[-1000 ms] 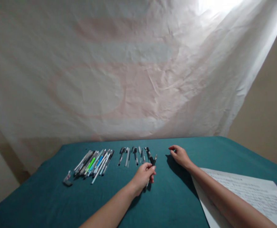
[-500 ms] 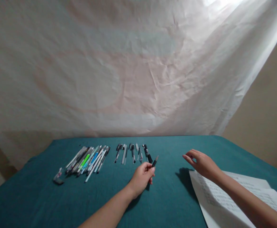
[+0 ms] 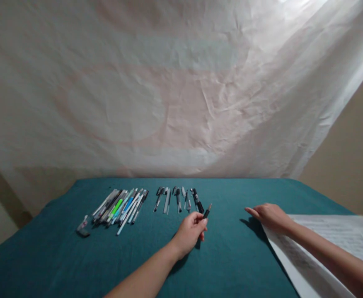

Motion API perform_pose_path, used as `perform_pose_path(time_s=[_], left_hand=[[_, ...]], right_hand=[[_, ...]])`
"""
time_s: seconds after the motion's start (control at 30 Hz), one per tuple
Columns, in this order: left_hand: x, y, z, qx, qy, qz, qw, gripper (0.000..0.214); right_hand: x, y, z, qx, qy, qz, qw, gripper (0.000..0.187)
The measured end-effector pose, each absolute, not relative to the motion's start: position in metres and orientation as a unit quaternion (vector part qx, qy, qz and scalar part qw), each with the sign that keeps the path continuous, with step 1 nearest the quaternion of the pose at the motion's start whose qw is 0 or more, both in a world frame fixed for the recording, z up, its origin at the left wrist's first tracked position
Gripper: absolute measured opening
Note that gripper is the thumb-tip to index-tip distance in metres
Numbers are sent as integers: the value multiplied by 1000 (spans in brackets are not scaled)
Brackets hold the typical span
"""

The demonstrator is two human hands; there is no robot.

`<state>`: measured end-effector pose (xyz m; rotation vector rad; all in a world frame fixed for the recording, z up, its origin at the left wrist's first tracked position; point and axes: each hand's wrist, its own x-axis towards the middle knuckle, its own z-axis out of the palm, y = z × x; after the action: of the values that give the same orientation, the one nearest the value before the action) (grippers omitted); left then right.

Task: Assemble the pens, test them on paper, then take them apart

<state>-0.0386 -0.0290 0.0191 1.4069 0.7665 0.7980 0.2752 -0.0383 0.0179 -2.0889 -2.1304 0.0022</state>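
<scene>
A black pen [image 3: 207, 212] with a pale, pointed metallic tip is pinched between the thumb and fingers of my left hand [image 3: 190, 232]. Its tip points up and away from me, and the rear end is hidden in the hand. My right hand [image 3: 270, 217] lies over the upper left corner of some sheets of paper [image 3: 333, 231] covered in writing. Its thumb stretches out to the left, while the other fingers are largely hidden behind the knuckles. Just beyond my left hand, several pens and caps [image 3: 178, 200] lie spaced out in a row.
Further left lies a pile of pens [image 3: 122, 209], with a bright green one among them. A small clear and dark item [image 3: 83, 227] sits in front of that pile. Green cloth [image 3: 228, 265] covers the table, and a creased pale sheet [image 3: 181, 91] hangs behind it.
My right hand has come down onto the paper's corner, and the sheets have shifted right and away from me. My left hand keeps the pen in nearly the same pose. The view has swung slightly left.
</scene>
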Motion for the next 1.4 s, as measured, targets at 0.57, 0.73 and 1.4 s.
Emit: perform_pose_path(time_s=[0.57,0.73,1.4], left_hand=[[-39,-26,15,596,343,361,630,32],[-39,-27,21,587,352,354,637,33],[-39,-26,16,547,350,368,665,32]], right_hand=[[291,-14,19,-638,-748,-69,171,41],[209,-14,40,-594,-712,99,362,37],[100,-3,17,-488,-446,511,550,36]])
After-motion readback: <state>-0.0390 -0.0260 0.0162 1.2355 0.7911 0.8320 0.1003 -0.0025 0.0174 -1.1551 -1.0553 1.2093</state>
